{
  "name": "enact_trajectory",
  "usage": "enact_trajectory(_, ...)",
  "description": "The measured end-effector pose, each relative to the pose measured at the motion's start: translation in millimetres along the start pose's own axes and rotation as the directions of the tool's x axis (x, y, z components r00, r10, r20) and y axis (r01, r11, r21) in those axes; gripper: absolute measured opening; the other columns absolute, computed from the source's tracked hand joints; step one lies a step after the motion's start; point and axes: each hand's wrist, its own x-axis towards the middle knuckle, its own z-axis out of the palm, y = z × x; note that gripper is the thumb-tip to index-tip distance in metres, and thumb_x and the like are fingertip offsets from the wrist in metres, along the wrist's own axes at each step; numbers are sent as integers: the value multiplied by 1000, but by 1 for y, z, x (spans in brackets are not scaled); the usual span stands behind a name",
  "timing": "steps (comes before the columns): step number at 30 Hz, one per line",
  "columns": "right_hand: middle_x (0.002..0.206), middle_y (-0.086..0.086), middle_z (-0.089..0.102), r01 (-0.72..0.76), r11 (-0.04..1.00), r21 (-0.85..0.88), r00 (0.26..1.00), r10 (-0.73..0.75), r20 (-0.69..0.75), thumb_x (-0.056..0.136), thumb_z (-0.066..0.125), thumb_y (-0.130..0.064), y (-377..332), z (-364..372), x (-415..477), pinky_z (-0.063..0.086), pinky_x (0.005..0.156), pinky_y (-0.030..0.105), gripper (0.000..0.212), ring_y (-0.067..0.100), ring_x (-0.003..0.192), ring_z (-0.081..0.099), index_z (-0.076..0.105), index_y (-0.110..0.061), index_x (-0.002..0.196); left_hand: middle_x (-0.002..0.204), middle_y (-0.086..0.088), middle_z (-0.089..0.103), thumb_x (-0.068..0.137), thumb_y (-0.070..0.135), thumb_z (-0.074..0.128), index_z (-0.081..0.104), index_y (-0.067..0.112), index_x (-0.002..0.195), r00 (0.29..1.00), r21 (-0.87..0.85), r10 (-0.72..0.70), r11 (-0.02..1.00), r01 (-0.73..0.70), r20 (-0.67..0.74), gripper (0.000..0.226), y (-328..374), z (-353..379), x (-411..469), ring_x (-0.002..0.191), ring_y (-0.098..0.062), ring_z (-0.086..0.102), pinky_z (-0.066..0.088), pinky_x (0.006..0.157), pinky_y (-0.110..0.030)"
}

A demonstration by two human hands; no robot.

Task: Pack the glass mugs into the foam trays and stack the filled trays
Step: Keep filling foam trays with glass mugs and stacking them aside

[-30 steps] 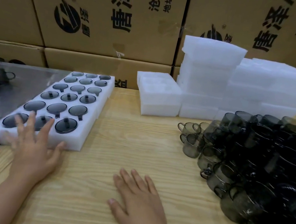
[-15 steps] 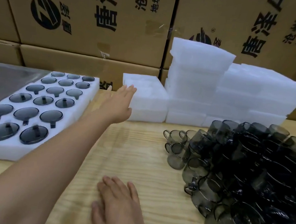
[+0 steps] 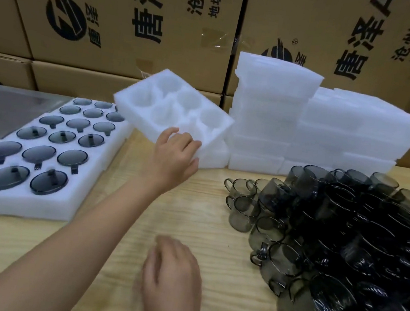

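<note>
Left hand [image 3: 171, 162]: fingers [image 3: 187, 140] grasping near edge of empty tray [image 3: 174, 104]; tray tilted, raised above low stack [image 3: 215, 156]. Right hand [image 3: 172, 276] by bench [image 3: 228, 289], fingers relaxed, holding nothing. Mugs [image 3: 344, 239] piled on bench, right side.

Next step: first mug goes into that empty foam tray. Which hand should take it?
Right. The right hand is empty and nearer the pile of smoky grey glass mugs. The left hand is busy gripping the near edge of the tilted white pocketed foam tray, on the side away from the pile.
</note>
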Motion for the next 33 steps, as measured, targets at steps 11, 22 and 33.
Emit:
enact_trajectory(11, 141, -1, 32, -125, 755, 644, 913, 341, -222, 90, 31, -48, 4, -40, -8, 30, 105, 16, 38, 4, 130, 34, 44, -41, 124, 60, -5, 55, 93, 23, 41, 66, 9, 68, 984, -5, -178, 984, 178, 19, 38, 112, -89, -94, 55, -25, 54, 33, 59, -35)
enact_trajectory(22, 140, -16, 34, -316, 805, 503, 943, 323, 75, 98, 41, -29, 29, -67, -34, 25, 86, -2, 21, -28, 117, 28, 61, -33, 96, 101, -12, 67, 88, 22, 51, 70, 3, 98, 977, -275, -211, 942, 193, -39, 29, 86, -134, -119, 94, -28, 61, 45, 93, -44)
enact_trajectory(33, 137, -18, 47, -505, 789, 349, 858, 502, 106, 81, 52, -6, 34, -84, -22, 34, 48, 12, 22, 5, 51, 45, 53, -21, 96, 66, -1, 70, 102, 30, 36, 60, 14, 115, 261, -654, -827, -161, 739, 498, 32, 1, -119, -164, 38, -5, 50, 38, 37, -13)
